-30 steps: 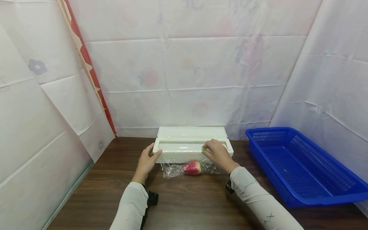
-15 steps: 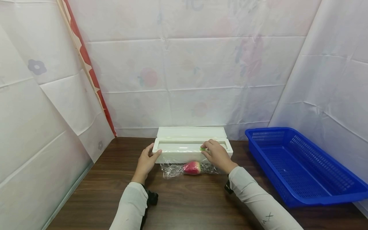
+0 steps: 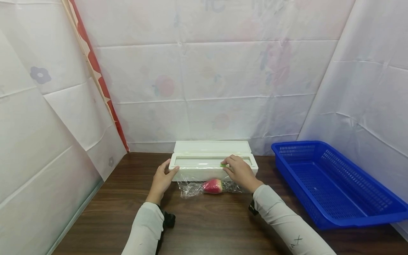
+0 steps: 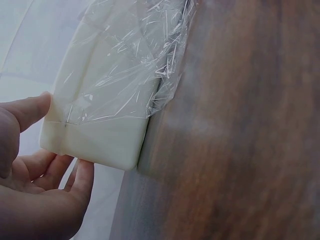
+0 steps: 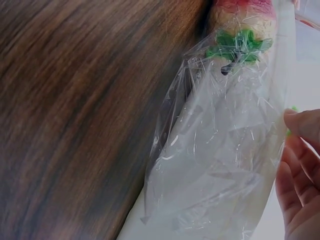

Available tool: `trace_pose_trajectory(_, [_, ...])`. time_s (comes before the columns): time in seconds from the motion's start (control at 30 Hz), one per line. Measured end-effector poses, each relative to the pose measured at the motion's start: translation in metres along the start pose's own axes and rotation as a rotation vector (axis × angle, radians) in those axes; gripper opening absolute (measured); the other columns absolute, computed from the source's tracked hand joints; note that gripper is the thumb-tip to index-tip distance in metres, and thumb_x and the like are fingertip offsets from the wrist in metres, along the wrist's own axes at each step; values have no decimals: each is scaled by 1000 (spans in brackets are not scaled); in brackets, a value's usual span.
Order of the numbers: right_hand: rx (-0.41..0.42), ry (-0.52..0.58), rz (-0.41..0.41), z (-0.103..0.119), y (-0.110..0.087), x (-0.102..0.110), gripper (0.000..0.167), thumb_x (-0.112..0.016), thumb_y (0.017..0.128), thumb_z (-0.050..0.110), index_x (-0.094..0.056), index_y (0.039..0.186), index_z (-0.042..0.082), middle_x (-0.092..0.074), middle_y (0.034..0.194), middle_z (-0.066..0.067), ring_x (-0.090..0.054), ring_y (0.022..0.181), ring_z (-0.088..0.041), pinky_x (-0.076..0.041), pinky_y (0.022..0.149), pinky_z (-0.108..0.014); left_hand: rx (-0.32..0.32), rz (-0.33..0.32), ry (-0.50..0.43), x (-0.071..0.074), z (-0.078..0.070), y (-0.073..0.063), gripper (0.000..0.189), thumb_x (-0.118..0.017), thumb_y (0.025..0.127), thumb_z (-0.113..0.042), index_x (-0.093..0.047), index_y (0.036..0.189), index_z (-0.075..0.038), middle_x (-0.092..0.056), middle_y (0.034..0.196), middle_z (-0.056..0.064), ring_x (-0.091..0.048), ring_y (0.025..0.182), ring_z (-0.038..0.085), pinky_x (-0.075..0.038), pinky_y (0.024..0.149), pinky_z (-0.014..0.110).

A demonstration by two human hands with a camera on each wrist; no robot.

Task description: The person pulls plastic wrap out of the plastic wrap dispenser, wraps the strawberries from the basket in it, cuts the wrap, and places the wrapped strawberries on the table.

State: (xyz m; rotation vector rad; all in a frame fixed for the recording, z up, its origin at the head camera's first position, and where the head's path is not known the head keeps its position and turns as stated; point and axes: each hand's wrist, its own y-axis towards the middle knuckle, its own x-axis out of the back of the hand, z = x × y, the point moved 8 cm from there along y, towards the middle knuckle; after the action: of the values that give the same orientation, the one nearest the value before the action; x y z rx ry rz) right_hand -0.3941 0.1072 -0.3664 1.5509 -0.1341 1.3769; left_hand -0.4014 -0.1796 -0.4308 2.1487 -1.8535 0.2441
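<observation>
A white cling film dispenser (image 3: pixel 197 174) stands on the table with its lid (image 3: pixel 213 146) raised at the back. My left hand (image 3: pixel 162 180) holds its left end, thumb on the top front edge and fingers around the end. Between thumb and fingers, my right hand (image 3: pixel 240 172) pinches a small green slide cutter (image 3: pixel 223 165) on the dispenser's front edge, right of its middle. Clear cling film (image 4: pixel 135 65) hangs down the front face. In front lies an artificial strawberry (image 3: pixel 213 186), red with a pale end and green leaves (image 5: pixel 239 46), under the crumpled film.
A blue perforated plastic basket (image 3: pixel 331 187) stands on the right of the dark wooden table (image 3: pixel 210 226). Pale printed sheets (image 3: pixel 204 81) hang behind and on both sides, close behind the raised lid.
My right hand has slid the green cutter a little to the left along the dispenser's edge. The left hand and the strawberry have stayed in place.
</observation>
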Motion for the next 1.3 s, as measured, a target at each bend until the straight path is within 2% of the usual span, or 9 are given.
trace_pose_trajectory(0.77, [79,-11,43,8,5,4,23,-77,88,5,-73,110,13,-71,107,0,-62,85,-17,-53,76,-36,5,7,-5,-1,1,1,70,-63,101,-33,-30,157,-6,-33,150,24,-44,133,41,-43,103,55])
trace_pose_trajectory(1.3, [88,-23,86,9,5,2,27,-75,90,5,-74,115,16,-71,113,1,-63,95,-21,-54,77,-37,0,1,-4,0,1,1,70,-63,100,-33,-31,156,-6,-34,149,23,-45,131,40,-44,102,55])
